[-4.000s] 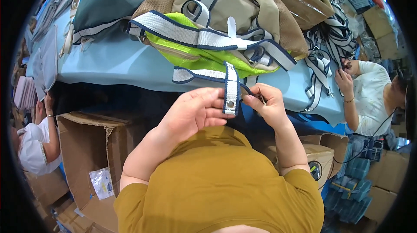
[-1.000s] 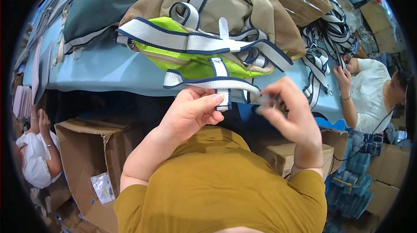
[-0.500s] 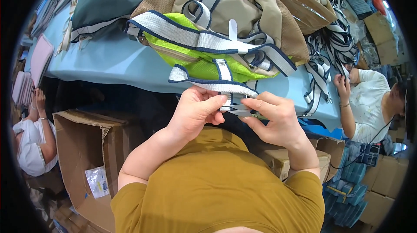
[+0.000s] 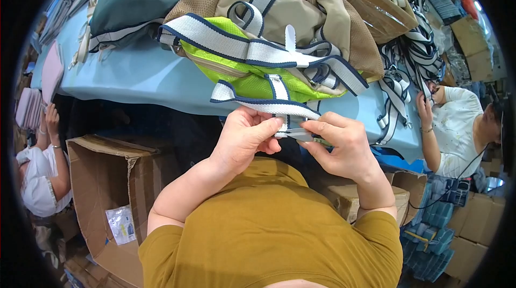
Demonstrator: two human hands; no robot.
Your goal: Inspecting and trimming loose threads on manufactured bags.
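My left hand [image 4: 244, 136] is closed, pinching the end of a white webbing strap [image 4: 277, 107] with dark blue edges. The strap hangs off the front of a lime-green bag [image 4: 252, 80] at the table's near edge. In my right hand [image 4: 342, 143] are small thread snips [image 4: 299, 133], blades pointing left. Their tips meet the strap end beside my left thumb; the grip is mostly hidden by my fingers. A wider strap of the same webbing crosses the bag's top, with a white tag [image 4: 291, 38] standing up from it.
A beige bag [image 4: 293, 6] and a dark green bag [image 4: 150, 3] lie behind on the blue table cover [image 4: 145, 81]. Webbing straps hang in a bundle [image 4: 416, 51] at the right. An open cardboard box [image 4: 99, 180] stands lower left. People sit on both sides.
The snips' blades, spread apart before, are now closer together at the strap end. My right fingers have squeezed in slightly. My left hand has barely moved.
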